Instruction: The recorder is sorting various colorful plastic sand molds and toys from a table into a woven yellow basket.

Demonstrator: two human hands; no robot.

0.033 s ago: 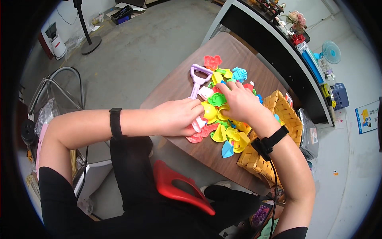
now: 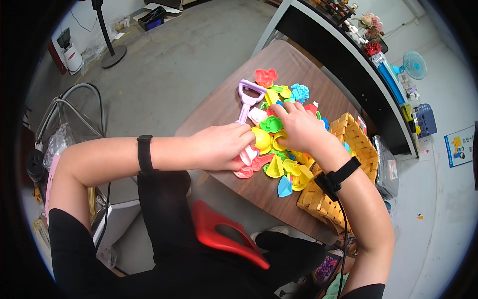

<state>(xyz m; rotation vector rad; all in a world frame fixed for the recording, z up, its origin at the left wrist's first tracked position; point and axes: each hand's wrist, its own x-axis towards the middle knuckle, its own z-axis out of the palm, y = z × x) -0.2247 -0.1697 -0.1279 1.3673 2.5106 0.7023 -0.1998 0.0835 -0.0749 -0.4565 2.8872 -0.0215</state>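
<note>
A heap of small colourful plastic toy moulds [image 2: 279,164] lies on a brown table [image 2: 219,104]. My left hand [image 2: 221,147] is closed around a pale pink toy piece [image 2: 245,157] at the heap's near-left edge. Just beyond it lies a purple toy shovel [image 2: 246,97]. My right hand [image 2: 298,127] rests on top of the heap, its fingers curled over a green mould [image 2: 271,124]. A yellow ball-shaped piece [image 2: 261,139] sits between the two hands. Both wrists wear black bands.
A yellow wicker basket [image 2: 361,144] stands at the table's right edge, against the heap. A red plastic piece [image 2: 224,234] lies on my lap below the table. A dark counter [image 2: 348,55] with clutter runs behind. A fan stand [image 2: 112,50] is on the floor, far left.
</note>
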